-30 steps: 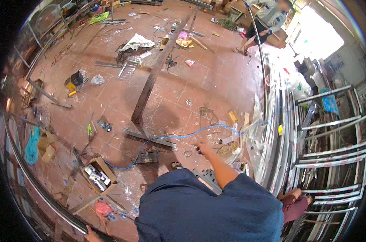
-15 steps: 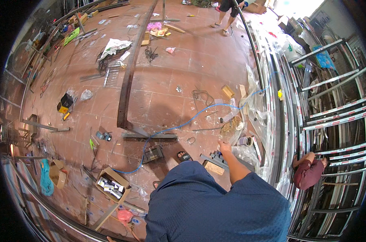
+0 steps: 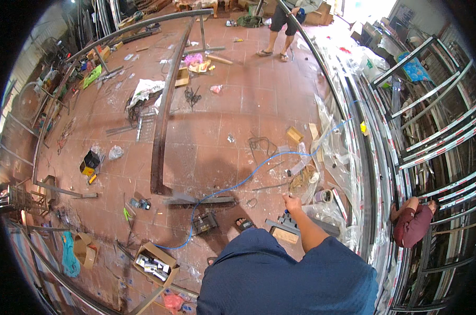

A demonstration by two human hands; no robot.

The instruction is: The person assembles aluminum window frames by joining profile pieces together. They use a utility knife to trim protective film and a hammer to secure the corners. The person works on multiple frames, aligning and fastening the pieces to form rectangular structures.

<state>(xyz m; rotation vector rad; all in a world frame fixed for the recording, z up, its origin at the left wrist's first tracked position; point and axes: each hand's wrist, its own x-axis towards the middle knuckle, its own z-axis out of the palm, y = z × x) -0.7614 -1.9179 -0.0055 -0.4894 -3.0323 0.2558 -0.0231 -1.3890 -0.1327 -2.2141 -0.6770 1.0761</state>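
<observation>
Right hand (image 3: 292,203) farther from grey bar (image 3: 217,201) than one second ago.

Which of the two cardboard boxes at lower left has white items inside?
The right box, white items showing; the left box, beside the turquoise bundle, shows none.

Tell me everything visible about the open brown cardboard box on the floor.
The open brown cardboard box looks rectangular, its flaps raised. It sits slantwise on the reddish tiled floor, lower left in view, holding jumbled white and dark pieces. A thin blue hose runs to it; whether they touch is unclear.
</observation>
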